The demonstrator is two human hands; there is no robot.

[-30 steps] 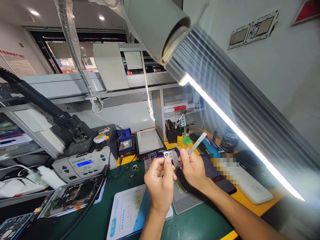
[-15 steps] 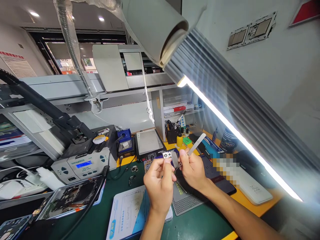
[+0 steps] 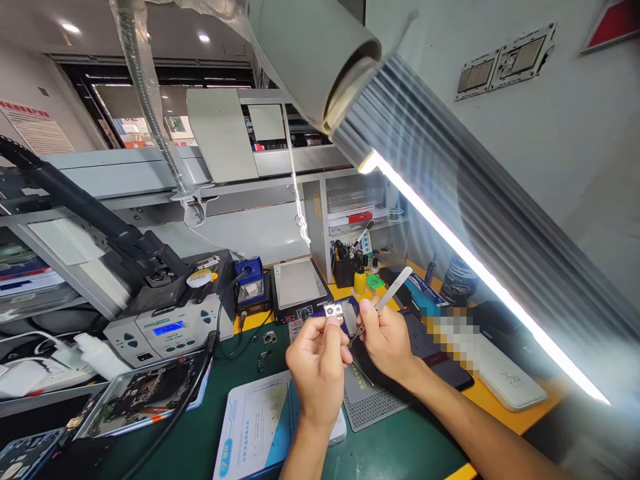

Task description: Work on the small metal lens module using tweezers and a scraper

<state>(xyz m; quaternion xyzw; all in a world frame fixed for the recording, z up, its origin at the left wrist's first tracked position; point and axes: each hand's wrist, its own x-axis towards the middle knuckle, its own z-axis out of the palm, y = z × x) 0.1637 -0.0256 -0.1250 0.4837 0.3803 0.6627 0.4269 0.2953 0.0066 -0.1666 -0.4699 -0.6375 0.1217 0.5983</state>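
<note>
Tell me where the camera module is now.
In the head view, centre frame: the camera module is pinched in the left hand, just left of the right hand holding tweezers.

A long strip lamp [image 3: 450, 247] slanted across the room, glowing white along its lower edge. Behind it rose a pale grey wall [image 3: 575, 153] carrying two switch plates [image 3: 505, 60]. Below the lamp lay a workbench [image 3: 410, 447], green-topped with a yellow border. Left of the lamp stood grey shelving [image 3: 125, 170], then dark-framed windows [image 3: 130, 117], with ceiling spotlights [image 3: 70, 27] lit above them.
</note>
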